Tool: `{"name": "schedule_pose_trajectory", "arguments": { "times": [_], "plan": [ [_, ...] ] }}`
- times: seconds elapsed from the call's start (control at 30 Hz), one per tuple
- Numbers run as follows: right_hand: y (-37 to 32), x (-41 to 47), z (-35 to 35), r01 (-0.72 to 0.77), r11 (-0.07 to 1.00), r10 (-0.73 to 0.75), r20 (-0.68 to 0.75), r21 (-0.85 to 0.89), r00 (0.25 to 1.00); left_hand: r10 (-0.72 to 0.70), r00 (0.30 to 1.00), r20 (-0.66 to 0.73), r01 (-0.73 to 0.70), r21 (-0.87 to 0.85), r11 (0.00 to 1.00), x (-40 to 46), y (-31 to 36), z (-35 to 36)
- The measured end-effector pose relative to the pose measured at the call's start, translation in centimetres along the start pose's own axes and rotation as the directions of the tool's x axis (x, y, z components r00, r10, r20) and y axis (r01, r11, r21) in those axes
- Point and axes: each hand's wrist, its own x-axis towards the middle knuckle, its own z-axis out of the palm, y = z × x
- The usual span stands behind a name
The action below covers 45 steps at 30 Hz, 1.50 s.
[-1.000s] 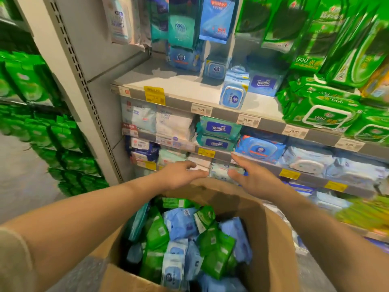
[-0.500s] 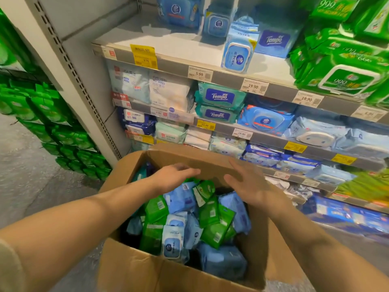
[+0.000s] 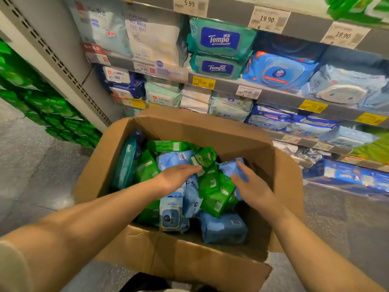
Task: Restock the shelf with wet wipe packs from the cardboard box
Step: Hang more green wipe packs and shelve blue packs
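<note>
**Both hands in the box**

Green and blue wet wipe packs [image 3: 212, 186] fill the open brown cardboard box [image 3: 181, 258] below the grey shelf [image 3: 280, 99]. My left hand [image 3: 176, 178] and right hand [image 3: 252, 186] lie flat-fingered on them, each grip loose.

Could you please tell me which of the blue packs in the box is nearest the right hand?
The blue pack at the box's far right, under the right hand's fingertips. The other blue packs lie nearer the middle or the front.
</note>
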Motion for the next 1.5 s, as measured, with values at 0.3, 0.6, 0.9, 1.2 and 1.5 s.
{"name": "schedule_pose_trajectory", "arguments": {
  "times": [0.3, 0.6, 0.9, 1.2, 1.5],
  "plan": [
    [5.2, 1.2, 3.3, -0.218, 0.965, 0.224, -0.027, 0.147, 0.974, -0.081, 0.997, 0.000, 0.081, -0.111, 0.990, 2.4, -2.5, 4.1],
    [8.8, 2.1, 7.4, -0.365, 0.809, 0.424, -0.026, 0.460, 0.906, -0.219, 0.971, 0.093, 0.236, -0.267, 0.934, 4.7, -4.5, 7.7],
    [11.6, 3.8, 11.1, -0.542, 0.550, 0.541, 0.223, 0.636, 0.811, -0.316, 0.938, 0.142, 0.343, -0.253, 0.905, 7.0, -5.2, 9.6],
    [12.5, 4.2, 12.5, -0.522, 0.621, 0.530, 0.176, 0.585, 0.829, -0.338, 0.934, 0.118, 0.357, -0.231, 0.905, 7.2, -5.2, 10.8],
    [12.5, 4.6, 14.2, -0.482, 0.669, 0.554, 0.052, 0.566, 0.831, -0.281, 0.958, 0.051, 0.286, -0.121, 0.951, 6.5, -5.2, 12.2]
  ]
}}
